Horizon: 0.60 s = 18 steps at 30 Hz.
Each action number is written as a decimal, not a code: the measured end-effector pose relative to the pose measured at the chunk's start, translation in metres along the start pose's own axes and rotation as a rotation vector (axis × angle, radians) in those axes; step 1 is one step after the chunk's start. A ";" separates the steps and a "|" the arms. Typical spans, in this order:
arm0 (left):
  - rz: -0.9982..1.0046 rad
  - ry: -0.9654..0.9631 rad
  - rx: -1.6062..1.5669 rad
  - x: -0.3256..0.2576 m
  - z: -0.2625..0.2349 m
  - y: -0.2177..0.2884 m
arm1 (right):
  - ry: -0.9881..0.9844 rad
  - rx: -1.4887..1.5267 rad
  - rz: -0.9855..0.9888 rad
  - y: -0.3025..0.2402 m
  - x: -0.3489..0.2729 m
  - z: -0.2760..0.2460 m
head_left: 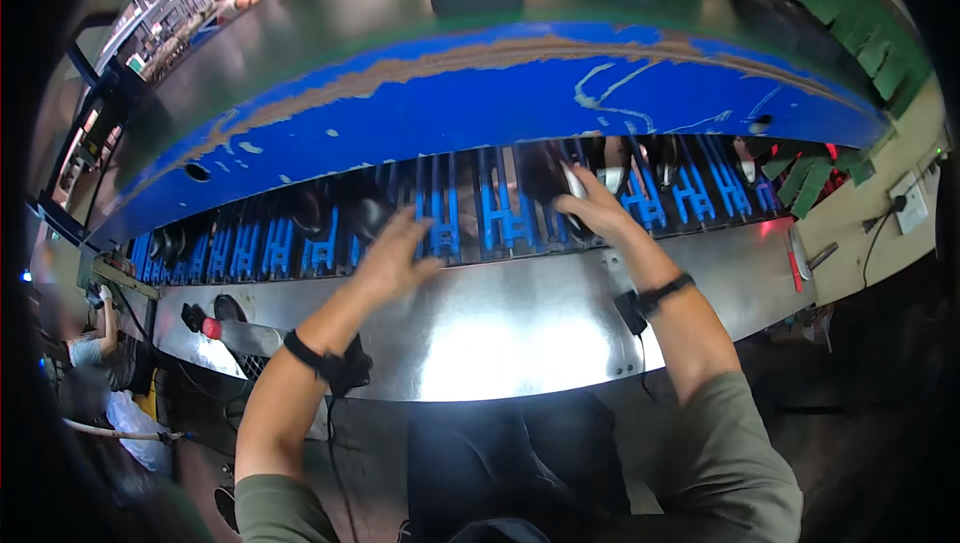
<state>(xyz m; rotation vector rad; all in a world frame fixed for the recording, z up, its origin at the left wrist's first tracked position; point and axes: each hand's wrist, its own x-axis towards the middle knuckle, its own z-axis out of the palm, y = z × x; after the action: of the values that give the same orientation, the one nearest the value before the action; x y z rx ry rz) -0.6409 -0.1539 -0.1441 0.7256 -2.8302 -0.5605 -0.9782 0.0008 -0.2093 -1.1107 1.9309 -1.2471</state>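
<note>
Under the blue panel runs a row of blue racks [497, 213], with dark shoes lying among them. My right hand [605, 211] reaches into the gap, its fingers closed on the edge of a dark shoe [540, 175] with a white strip; part of that shoe is hidden under the panel. My left hand [392, 255], slightly blurred, hovers over the racks near the ledge with its thumb apart from the fingers and nothing in it. Beside its fingertips lies another dark, shiny shoe [372, 215]. Both wrists wear black bands with cables.
The worn blue panel [400, 118] overhangs the racks. On the metal ledge [500, 313] lies a red-capped bottle [235, 333] at left; a red-handled tool [796, 261] is at right. A wall socket [908, 205] has a plugged cable. Another person [95, 343] is far left.
</note>
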 end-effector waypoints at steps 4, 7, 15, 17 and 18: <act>0.946 0.167 0.078 0.015 -0.121 0.199 | -0.249 1.186 0.289 0.010 -0.181 -0.070; 0.801 0.598 0.349 0.090 -0.185 0.247 | 0.322 0.083 0.015 0.032 -0.295 -0.035; 0.131 0.305 -0.117 0.107 -0.215 0.208 | 0.498 -0.446 -0.169 0.031 -0.352 -0.006; 0.227 0.428 -0.298 0.041 -0.201 0.235 | 0.408 -0.534 -0.116 0.038 -0.355 -0.014; 0.232 0.469 -0.334 -0.003 -0.189 0.254 | 0.354 -0.593 -0.095 0.038 -0.349 -0.026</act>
<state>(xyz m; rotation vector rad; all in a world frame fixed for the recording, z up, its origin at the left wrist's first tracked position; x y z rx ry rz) -0.7002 -0.0059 0.1293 0.3935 -2.2699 -0.6940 -0.8421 0.3251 -0.2232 -1.3415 2.6540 -0.9860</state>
